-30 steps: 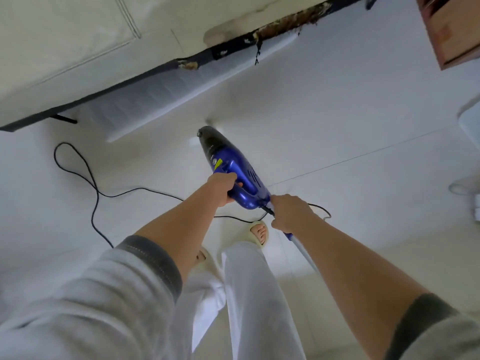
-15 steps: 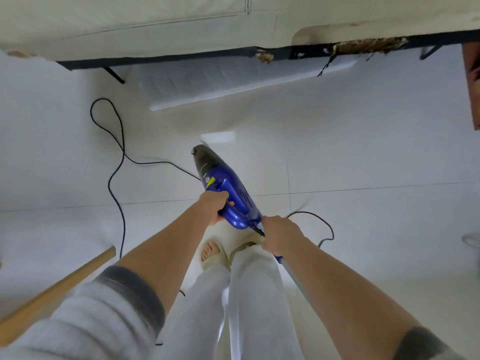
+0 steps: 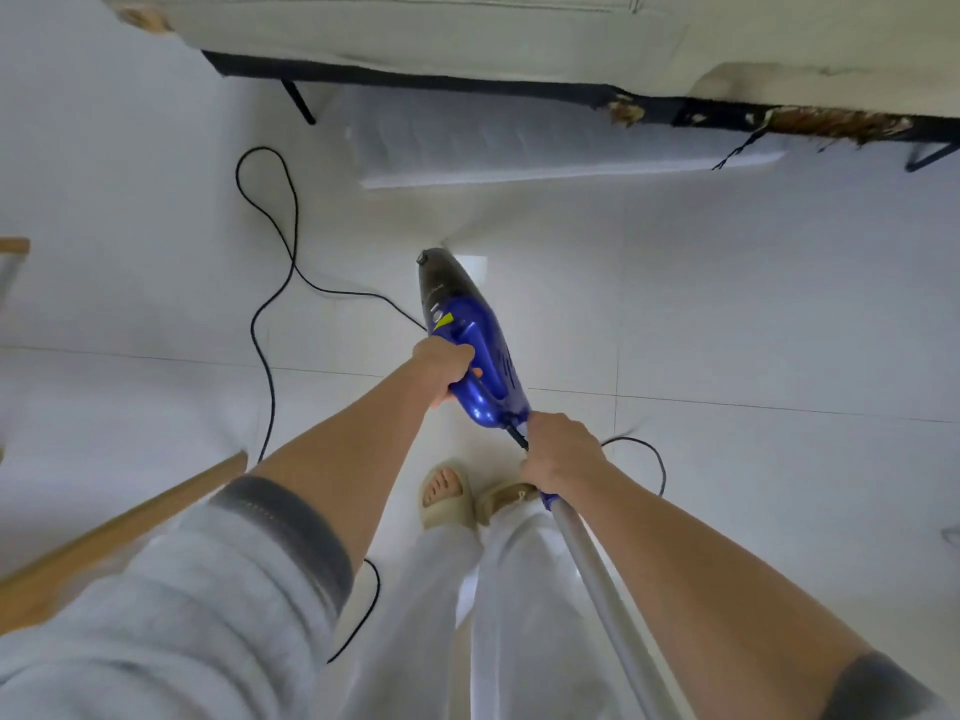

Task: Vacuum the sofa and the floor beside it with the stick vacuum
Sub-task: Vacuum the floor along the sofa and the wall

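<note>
Both forearms extended forward and down over white floor [image 3: 727, 304]. Right hand [image 3: 558, 452] wraps silver tube [image 3: 602, 574] just below blue vacuum [image 3: 475, 345], fingers closed around it. Left hand [image 3: 441, 368] grips body handle, fingers curled. Black cord [image 3: 270, 262] loops left. Sofa [image 3: 467, 33] beyond, well apart.

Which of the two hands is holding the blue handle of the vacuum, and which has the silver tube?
The left hand grips the vacuum's blue handle; the right hand grips lower, where the silver tube begins.
</note>
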A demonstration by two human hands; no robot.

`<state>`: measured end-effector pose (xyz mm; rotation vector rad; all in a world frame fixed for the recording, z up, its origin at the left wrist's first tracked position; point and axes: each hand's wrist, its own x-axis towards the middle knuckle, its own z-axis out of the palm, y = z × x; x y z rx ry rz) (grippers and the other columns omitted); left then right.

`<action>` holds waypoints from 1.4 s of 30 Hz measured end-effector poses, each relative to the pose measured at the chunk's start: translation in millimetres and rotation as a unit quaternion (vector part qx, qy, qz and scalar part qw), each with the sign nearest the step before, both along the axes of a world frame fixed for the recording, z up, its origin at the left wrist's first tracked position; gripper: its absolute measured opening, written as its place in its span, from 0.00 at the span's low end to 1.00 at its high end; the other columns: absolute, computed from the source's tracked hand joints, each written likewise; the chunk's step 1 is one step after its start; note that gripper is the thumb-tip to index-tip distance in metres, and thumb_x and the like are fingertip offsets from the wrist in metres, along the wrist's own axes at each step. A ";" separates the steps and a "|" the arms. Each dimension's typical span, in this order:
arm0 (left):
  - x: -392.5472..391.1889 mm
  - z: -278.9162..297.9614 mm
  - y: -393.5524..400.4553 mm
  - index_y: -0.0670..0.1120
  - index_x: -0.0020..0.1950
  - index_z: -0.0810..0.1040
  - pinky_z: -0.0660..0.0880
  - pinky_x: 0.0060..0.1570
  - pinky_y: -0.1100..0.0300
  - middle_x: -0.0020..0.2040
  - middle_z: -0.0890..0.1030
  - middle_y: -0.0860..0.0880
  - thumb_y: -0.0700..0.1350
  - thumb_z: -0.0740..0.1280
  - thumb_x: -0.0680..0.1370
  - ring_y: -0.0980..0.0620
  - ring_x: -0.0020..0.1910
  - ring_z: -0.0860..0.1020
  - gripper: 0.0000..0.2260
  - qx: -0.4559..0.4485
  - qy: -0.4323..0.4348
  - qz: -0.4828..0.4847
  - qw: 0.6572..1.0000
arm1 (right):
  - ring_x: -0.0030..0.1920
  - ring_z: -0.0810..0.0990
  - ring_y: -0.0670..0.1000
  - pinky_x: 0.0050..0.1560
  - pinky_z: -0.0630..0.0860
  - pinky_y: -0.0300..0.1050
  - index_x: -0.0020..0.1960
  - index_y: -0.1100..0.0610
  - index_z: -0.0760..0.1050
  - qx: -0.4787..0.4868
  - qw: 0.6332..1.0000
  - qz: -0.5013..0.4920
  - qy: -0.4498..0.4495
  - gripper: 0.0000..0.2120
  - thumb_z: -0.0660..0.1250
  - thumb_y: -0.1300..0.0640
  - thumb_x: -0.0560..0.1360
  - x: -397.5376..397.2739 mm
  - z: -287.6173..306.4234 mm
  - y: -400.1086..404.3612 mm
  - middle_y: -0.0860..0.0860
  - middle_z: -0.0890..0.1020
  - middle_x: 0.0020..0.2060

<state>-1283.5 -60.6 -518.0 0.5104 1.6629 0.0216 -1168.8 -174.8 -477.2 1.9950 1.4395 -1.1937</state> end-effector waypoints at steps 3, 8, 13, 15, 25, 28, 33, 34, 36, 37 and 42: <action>-17.5 -2.3 -8.5 0.40 0.68 0.69 0.76 0.26 0.62 0.45 0.78 0.45 0.36 0.59 0.79 0.53 0.33 0.77 0.17 0.002 -0.004 0.054 0.999 | 0.39 0.72 0.52 0.37 0.68 0.43 0.57 0.55 0.72 0.007 0.998 0.055 -0.007 0.12 0.62 0.63 0.74 -4.7 1.5 5.8 0.47 0.69 0.36; -43.6 -8.4 -5.6 0.41 0.70 0.68 0.75 0.27 0.61 0.48 0.77 0.43 0.35 0.59 0.79 0.52 0.32 0.77 0.19 0.025 -0.001 0.116 0.993 | 0.41 0.73 0.52 0.39 0.68 0.43 0.60 0.55 0.73 0.002 0.993 0.114 0.004 0.14 0.62 0.62 0.75 -21.7 1.7 25.9 0.50 0.72 0.41; -56.4 3.1 -2.9 0.45 0.71 0.67 0.75 0.22 0.62 0.53 0.78 0.43 0.36 0.59 0.79 0.53 0.35 0.78 0.20 0.012 0.010 0.122 0.992 | 0.41 0.74 0.53 0.39 0.69 0.44 0.57 0.58 0.73 -0.013 0.989 0.147 0.011 0.10 0.63 0.62 0.75 -29.3 10.4 30.4 0.50 0.72 0.41; -54.3 3.9 2.3 0.43 0.71 0.67 0.74 0.21 0.64 0.56 0.78 0.42 0.36 0.60 0.79 0.53 0.34 0.78 0.20 0.024 0.016 0.117 0.993 | 0.42 0.74 0.54 0.40 0.69 0.44 0.56 0.58 0.73 -0.008 0.989 0.144 0.011 0.10 0.63 0.62 0.75 -28.1 13.0 34.0 0.51 0.72 0.41; 42.7 2.5 -23.3 0.40 0.70 0.66 0.78 0.29 0.62 0.57 0.78 0.42 0.36 0.61 0.79 0.54 0.34 0.79 0.18 0.019 0.009 0.022 1.000 | 0.39 0.72 0.54 0.38 0.68 0.43 0.56 0.59 0.70 -0.002 0.998 0.057 0.023 0.09 0.61 0.63 0.75 50.2 8.3 -18.1 0.50 0.71 0.38; 96.0 3.4 -51.7 0.40 0.70 0.66 0.79 0.31 0.61 0.58 0.79 0.42 0.37 0.60 0.79 0.54 0.35 0.79 0.18 -0.002 0.000 -0.017 1.000 | 0.41 0.72 0.53 0.39 0.68 0.44 0.57 0.58 0.69 -0.019 0.999 0.026 0.021 0.10 0.61 0.63 0.75 96.8 15.4 -53.0 0.51 0.71 0.42; 196.7 11.3 -104.9 0.41 0.69 0.65 0.80 0.36 0.56 0.44 0.79 0.47 0.38 0.60 0.80 0.55 0.36 0.80 0.17 -0.051 -0.039 -0.081 0.995 | 0.43 0.74 0.54 0.39 0.68 0.42 0.52 0.56 0.68 -0.054 0.996 -0.065 0.013 0.07 0.63 0.58 0.76 181.2 34.8 -117.2 0.52 0.75 0.46; 214.7 13.3 -115.5 0.42 0.69 0.65 0.80 0.38 0.56 0.44 0.79 0.47 0.39 0.60 0.81 0.55 0.36 0.80 0.17 -0.057 -0.046 -0.093 0.993 | 0.44 0.74 0.54 0.41 0.68 0.43 0.52 0.56 0.67 -0.058 0.995 -0.081 0.014 0.06 0.62 0.57 0.76 195.2 38.9 -129.4 0.53 0.75 0.47; 249.2 15.2 -135.8 0.41 0.70 0.65 0.79 0.39 0.56 0.48 0.80 0.46 0.39 0.60 0.81 0.55 0.36 0.79 0.17 -0.069 -0.061 -0.119 0.989 | 0.43 0.73 0.53 0.39 0.68 0.42 0.49 0.56 0.65 -0.058 0.992 -0.113 0.009 0.06 0.62 0.59 0.76 220.5 43.7 -155.3 0.53 0.76 0.46; 266.6 16.1 -146.3 0.41 0.70 0.66 0.79 0.39 0.56 0.53 0.80 0.45 0.39 0.60 0.81 0.55 0.36 0.79 0.17 -0.072 -0.068 -0.133 0.986 | 0.42 0.73 0.53 0.36 0.67 0.40 0.49 0.55 0.65 -0.058 0.990 -0.130 0.001 0.06 0.62 0.60 0.75 232.4 45.2 -169.1 0.52 0.75 0.44; 323.8 16.7 -199.0 0.41 0.70 0.65 0.80 0.36 0.56 0.55 0.80 0.43 0.39 0.60 0.81 0.55 0.35 0.79 0.17 -0.076 -0.078 -0.192 0.975 | 0.42 0.72 0.53 0.38 0.67 0.41 0.51 0.55 0.67 -0.084 0.978 -0.190 -0.020 0.08 0.63 0.60 0.74 270.6 48.0 -226.7 0.49 0.72 0.42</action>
